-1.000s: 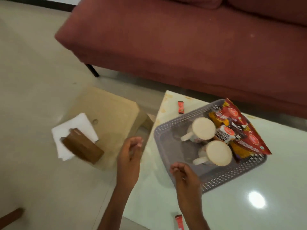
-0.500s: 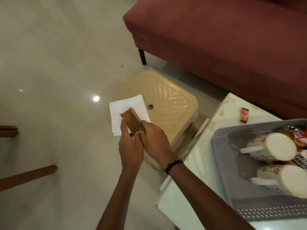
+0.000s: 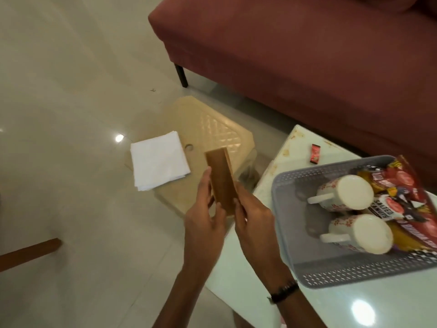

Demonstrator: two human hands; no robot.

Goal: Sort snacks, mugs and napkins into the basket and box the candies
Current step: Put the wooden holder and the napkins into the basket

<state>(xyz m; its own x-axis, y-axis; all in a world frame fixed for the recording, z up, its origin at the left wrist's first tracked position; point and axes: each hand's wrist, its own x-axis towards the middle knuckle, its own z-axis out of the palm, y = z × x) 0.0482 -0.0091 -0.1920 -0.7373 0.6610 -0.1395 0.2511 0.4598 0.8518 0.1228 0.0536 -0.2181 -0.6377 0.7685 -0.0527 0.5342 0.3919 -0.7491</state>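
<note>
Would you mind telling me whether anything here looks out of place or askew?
Two mugs lie on their sides in the grey basket rather than upright. One red candy sits loose on the table, and the napkins lie on a stool, outside the basket.

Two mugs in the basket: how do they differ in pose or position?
The far mug lies nearer the sofa, against the snack packets; the near mug lies closer to the basket's front rim. The far mug's handle points left and a little toward the person; the near mug's points left and a little away. Shared: both are white with red flowers, on their sides, mouths facing right and toward the camera.
</note>
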